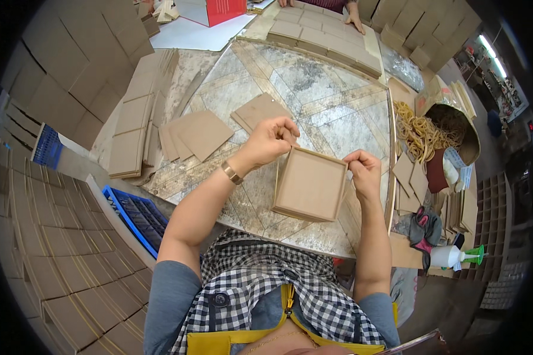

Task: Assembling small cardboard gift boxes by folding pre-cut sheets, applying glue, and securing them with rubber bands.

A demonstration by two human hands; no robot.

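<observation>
A shallow square brown board tray (311,184) with a raised rim lies before me near the table's front edge. It appears to rest on another piece of the same shape. At its far left corner, my left hand (269,142) is closed, fingertips pinched against the rim. My right hand (364,171) pinches the far right corner between thumb and curled fingers. Whether a thin band is also between the fingers is too small to tell. Beyond my left forearm lie several loose flat brown boards (206,135), and another small stack of boards (260,110) sits behind my left hand.
A tall stack of brown panels (131,127) stands left. Rubber bands (423,131) spill from a container (465,127) at right, near a white spray bottle (447,257). A blue crate (137,218) is low left. Across the table, another person's hand (355,21) touches stacked boards (323,38).
</observation>
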